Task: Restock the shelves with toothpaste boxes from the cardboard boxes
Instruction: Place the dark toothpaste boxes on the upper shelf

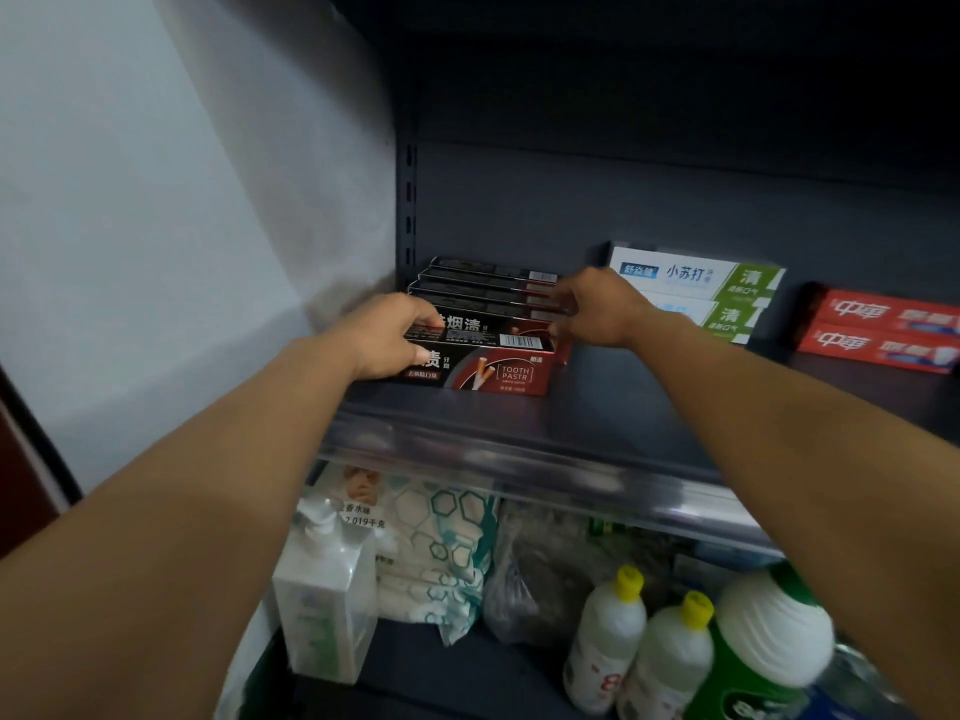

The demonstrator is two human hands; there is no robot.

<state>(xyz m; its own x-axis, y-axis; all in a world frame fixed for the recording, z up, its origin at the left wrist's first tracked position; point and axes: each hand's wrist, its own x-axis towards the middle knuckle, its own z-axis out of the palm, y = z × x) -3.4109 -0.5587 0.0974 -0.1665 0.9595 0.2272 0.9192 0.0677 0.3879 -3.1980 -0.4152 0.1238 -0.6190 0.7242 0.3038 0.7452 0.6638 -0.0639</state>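
Observation:
Several black-and-red toothpaste boxes (488, 350) lie stacked at the left end of a dark grey shelf (597, 413). My left hand (389, 335) grips the left end of the upper front box, fingers curled over its top edge. At the right end of the same stack my right hand (592, 309) holds the box ends with curled fingers. Further right on the shelf stand white-and-green toothpaste boxes (701, 293) and red toothpaste boxes (883, 330). No cardboard box is in view.
A clear plastic rail (519, 454) runs along the shelf's front edge. On the shelf below stand a clear pump bottle (322, 579), patterned packets (441, 553), yellow-capped white bottles (608, 636) and a green bottle (763, 652). A pale wall (156, 226) closes the left side.

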